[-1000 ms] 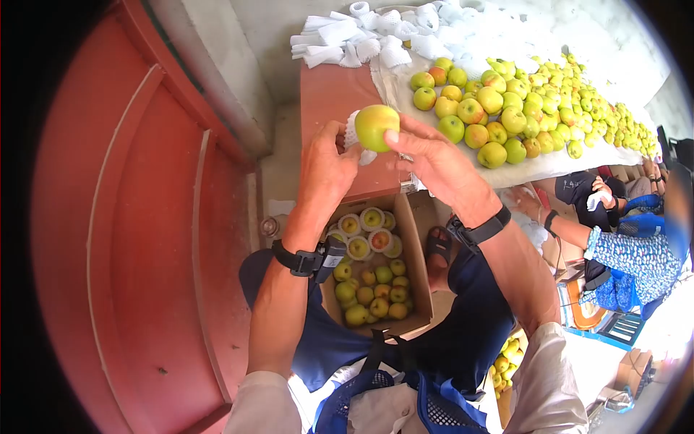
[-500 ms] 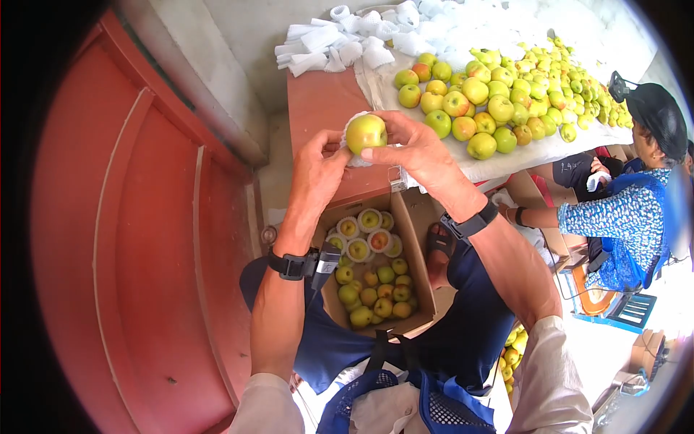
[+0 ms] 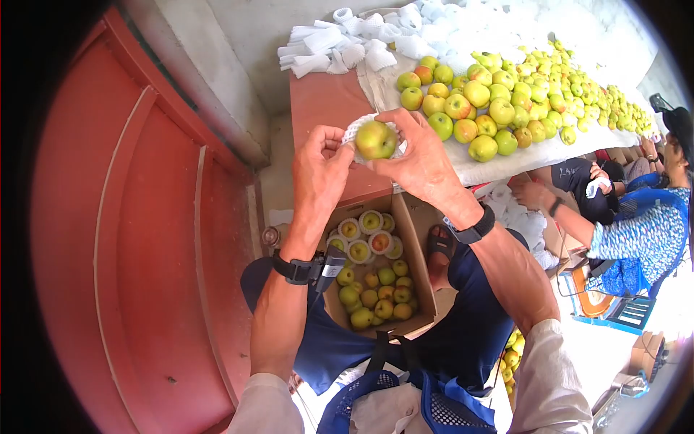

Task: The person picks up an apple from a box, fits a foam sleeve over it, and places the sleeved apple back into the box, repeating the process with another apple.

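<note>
Between both hands, above the carton, is a yellow-green apple (image 3: 376, 140) partly inside a white foam net sleeve (image 3: 353, 130). My left hand (image 3: 322, 170) pinches the sleeve's edge on the left side. My right hand (image 3: 423, 159) curls round the right side, thumb below and fingers above, gripping the apple with its sleeve. Below, an open cardboard carton (image 3: 426, 278) stands between my legs. Several apples in foam sleeves (image 3: 359, 251) lie at its far end, and bare apples (image 3: 383, 308) fill the near part.
A big heap of apples (image 3: 501, 111) covers the cloth on the red table (image 3: 318, 98), with white foam sleeves (image 3: 318, 40) piled behind. A red door (image 3: 144, 239) stands at left. On the right a co-worker (image 3: 647, 224) in a patterned blue sleeve sits beside more cartons.
The apple has tilted and shifted slightly right, and more of the foam sleeve shows around it. My right fingers have spread round the sleeve. The co-worker has moved right, arm raised.
</note>
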### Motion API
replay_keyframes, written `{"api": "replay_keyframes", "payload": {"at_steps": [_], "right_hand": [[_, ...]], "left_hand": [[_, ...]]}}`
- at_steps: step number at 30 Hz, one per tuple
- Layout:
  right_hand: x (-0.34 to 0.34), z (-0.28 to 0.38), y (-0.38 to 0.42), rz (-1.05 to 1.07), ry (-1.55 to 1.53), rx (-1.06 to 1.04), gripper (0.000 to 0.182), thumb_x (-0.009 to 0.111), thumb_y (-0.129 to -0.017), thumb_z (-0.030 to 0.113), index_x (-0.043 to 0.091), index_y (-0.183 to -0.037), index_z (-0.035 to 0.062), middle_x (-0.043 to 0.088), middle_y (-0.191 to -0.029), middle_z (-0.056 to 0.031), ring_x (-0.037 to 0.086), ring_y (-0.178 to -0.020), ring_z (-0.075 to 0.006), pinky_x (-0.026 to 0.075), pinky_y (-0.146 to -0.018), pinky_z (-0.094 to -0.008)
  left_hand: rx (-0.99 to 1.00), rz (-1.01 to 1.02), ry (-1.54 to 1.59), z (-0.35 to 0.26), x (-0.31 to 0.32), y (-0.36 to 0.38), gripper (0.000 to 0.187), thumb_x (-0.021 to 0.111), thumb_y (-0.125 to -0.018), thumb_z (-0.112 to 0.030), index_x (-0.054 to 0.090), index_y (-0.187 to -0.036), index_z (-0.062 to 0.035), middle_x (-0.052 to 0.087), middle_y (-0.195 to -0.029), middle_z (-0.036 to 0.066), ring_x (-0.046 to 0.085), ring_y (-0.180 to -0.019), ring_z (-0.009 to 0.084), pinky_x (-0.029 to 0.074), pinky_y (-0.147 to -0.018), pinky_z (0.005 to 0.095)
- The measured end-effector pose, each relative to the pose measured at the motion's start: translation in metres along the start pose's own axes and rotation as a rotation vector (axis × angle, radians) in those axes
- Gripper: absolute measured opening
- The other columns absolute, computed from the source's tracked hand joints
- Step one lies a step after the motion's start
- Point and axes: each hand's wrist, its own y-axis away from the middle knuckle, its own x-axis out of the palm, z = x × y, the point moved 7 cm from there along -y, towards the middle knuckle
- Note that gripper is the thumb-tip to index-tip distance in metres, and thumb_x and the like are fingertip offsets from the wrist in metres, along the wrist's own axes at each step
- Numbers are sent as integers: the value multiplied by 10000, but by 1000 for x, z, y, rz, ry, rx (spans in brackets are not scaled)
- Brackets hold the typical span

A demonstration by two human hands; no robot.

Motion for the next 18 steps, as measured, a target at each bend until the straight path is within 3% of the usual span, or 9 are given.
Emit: {"api": "replay_keyframes", "payload": {"at_steps": [2, 4, 11, 14, 16, 18], "right_hand": [[-1, -1, 0, -4, 40, 29, 553, 839, -728, 131, 608, -1224, 57, 614, -1121, -163, 611, -1065, -329, 508, -921, -412], [-2, 1, 0, -23, 112, -57, 570, 798, -738, 126, 569, -1257, 69, 582, -1086, -214, 616, -982, -442, 524, -818, -485], [-9, 8, 3, -137, 137, -137, 595, 769, -747, 54, 537, -1295, 53, 563, -1078, -205, 603, -988, -438, 523, -811, -490], [-7, 12, 8, -163, 234, -163, 592, 757, -737, 25, 546, -1289, 44, 547, -1096, -193, 597, -989, -430, 522, -802, -487], [-4, 13, 10, -140, 260, -188, 589, 756, -731, 20, 555, -1285, 43, 532, -1113, -184, 592, -992, -426, 521, -793, -487], [-5, 16, 11, -119, 257, -190, 580, 756, -737, 20, 558, -1281, 44, 534, -1124, -181, 593, -1004, -425, 523, -795, -486]], "left_hand": [[56, -14, -28, -4, 2, 5, 133, 654, -940, -49, 629, -1056, 10, 694, -925, 68, 689, -742, 133, 525, -636, 259], [113, 39, -64, -11, 10, 11, 143, 678, -933, -36, 610, -1057, -11, 674, -920, 52, 677, -754, 127, 523, -678, 259], [120, 67, 20, -3, 13, 7, 245, 767, -882, -109, 599, -1041, -29, 668, -888, 66, 635, -797, 132, 537, -706, 313], [168, 83, -93, -7, 10, 6, 316, 810, -865, -158, 591, -1048, -22, 678, -931, 75, 652, -841, 146, 543, -721, 315], [95, 86, -107, -3, 10, 4, 387, 840, -847, -201, 598, -1076, -4, 690, -985, 91, 670, -896, 163, 557, -760, 327], [86, 99, -3, -6, 12, 6, 411, 837, -845, -195, 602, -1116, 6, 692, -1016, 97, 674, -914, 168, 561, -779, 331]]}}
